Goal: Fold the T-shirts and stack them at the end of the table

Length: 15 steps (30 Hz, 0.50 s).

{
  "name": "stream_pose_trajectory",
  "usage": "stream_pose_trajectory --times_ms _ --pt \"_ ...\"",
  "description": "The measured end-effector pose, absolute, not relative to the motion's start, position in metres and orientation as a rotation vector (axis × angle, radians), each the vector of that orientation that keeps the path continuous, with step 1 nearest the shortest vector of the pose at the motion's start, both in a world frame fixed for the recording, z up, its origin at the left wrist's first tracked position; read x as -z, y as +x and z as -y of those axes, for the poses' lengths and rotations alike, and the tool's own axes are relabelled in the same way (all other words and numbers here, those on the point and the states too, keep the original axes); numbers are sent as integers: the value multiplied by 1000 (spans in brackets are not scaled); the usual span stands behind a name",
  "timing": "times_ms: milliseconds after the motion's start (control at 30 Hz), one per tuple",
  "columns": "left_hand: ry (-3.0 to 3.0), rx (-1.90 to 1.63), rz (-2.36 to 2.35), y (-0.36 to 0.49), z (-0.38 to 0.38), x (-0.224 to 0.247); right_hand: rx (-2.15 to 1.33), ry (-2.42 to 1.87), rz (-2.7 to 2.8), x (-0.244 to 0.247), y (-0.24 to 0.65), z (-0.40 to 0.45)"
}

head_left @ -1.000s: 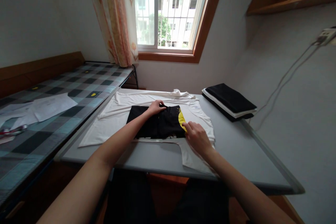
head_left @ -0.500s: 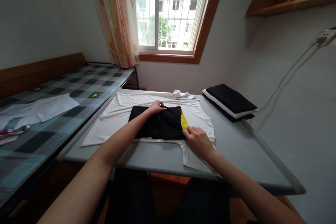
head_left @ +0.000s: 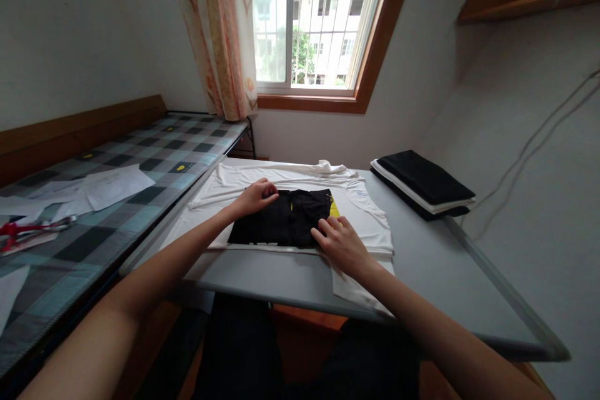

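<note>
A white T-shirt point(head_left: 209, 197) lies spread and wrinkled on the table. On its middle is a black rectangular panel point(head_left: 262, 222) with a yellow patch point(head_left: 334, 207) at its right end and small white marks along its near edge; whether it is a print or a separate cloth I cannot tell. My left hand point(head_left: 255, 197) is at the panel's far left edge, fingers bent, with a gap between thumb and forefinger. At the panel's near right corner, my right hand point(head_left: 344, 247) rests its bent, spread fingertips on the fabric.
A folded stack of black and white clothes point(head_left: 422, 184) sits at the table's point(head_left: 422, 275) far right. Left of the table, a checked bed point(head_left: 140, 150) carries papers point(head_left: 105, 190) and a red-handled tool point(head_left: 28, 231). A window and curtain point(head_left: 229, 37) are behind.
My left hand has moved left along the panel's far edge, its pinch loosened. My right hand has shifted slightly, fingers spreading over the corner. The view has turned slightly left.
</note>
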<state>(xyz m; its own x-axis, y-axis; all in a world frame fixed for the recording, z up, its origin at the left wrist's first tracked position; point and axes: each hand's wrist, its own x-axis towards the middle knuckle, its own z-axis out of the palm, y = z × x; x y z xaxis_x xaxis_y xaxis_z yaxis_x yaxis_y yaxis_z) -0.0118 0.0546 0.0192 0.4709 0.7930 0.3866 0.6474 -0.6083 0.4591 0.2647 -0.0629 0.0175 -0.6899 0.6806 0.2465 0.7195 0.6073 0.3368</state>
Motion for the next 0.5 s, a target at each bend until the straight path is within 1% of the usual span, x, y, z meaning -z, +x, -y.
stream_pose_trajectory --times_ms 100,167,333,500 --pt "2582 -534 -1092 -51 -22 -20 569 -1189 2753 -18 258 61" --pt "2590 -424 -1072 -68 -2 -20 464 -1178 2772 -20 252 60" --pt "2607 -384 -1099 -82 33 -24 35 -1143 2690 -30 226 41" --pt "2782 -310 -1068 -83 42 -26 -125 -1433 2484 -33 198 -19"
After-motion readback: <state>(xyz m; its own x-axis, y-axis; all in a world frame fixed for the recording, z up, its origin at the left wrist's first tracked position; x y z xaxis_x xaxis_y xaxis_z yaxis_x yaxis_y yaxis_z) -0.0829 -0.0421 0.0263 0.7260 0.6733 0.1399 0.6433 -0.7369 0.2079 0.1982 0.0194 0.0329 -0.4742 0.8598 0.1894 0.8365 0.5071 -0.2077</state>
